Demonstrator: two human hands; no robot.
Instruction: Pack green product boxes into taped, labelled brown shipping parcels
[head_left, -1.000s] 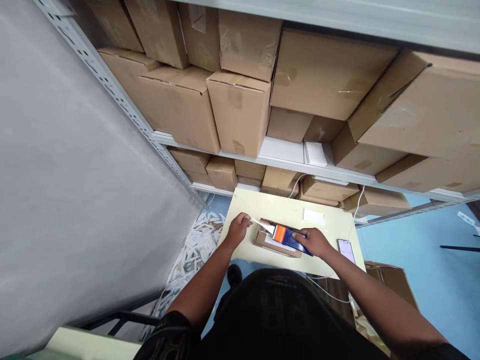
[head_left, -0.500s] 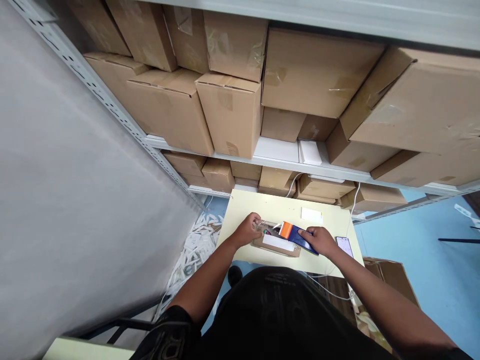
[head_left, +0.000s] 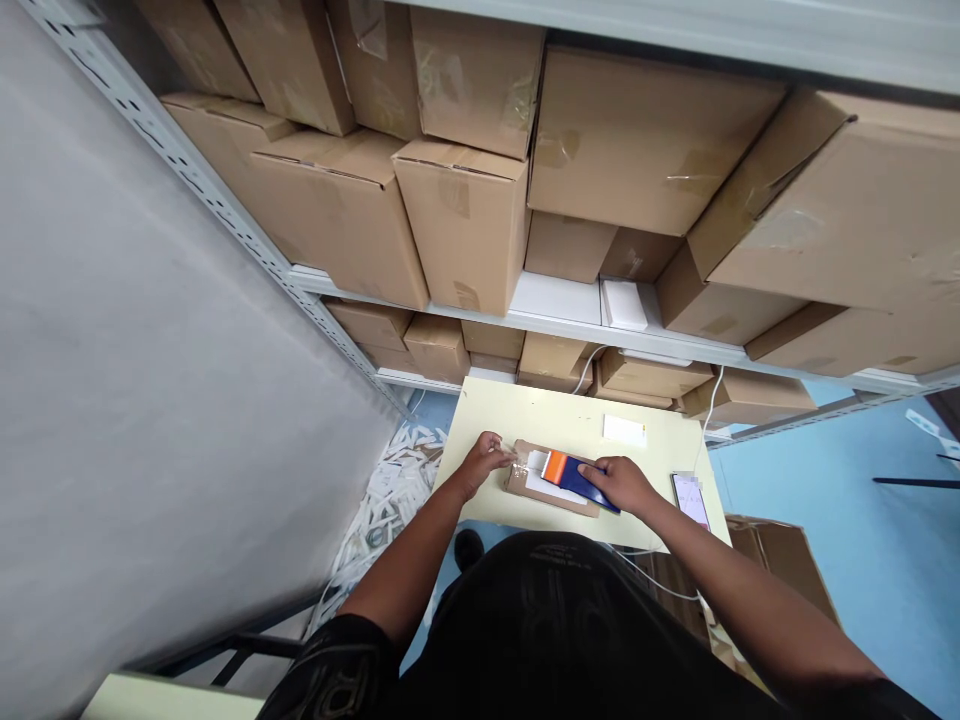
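Observation:
A small cardboard box [head_left: 551, 502] with a white label lies on the pale yellow table [head_left: 487, 410]. Over its label my right hand [head_left: 626, 484] grips a flat blue and orange tape dispenser [head_left: 574, 476], its orange end toward the left. Shiny clear tape [head_left: 519, 468] shows at the box's left end. My left hand [head_left: 486, 461] is beside that end, thumb and fingers pinched on what looks like the clear tape. The exact hold of the fingertips is too small to make out.
A phone [head_left: 690, 500] lies at the table's right side, and a white card [head_left: 624, 430] near the back. Cardboard boxes [head_left: 461, 230] fill the shelves ahead. White paper scraps [head_left: 375, 500] cover the floor on the left. A white cable [head_left: 709, 410] hangs at the right.
My right hand has moved the tape dispenser a little left over the box. My left hand has drawn back left from the box's end. The dark contents seen before are now covered.

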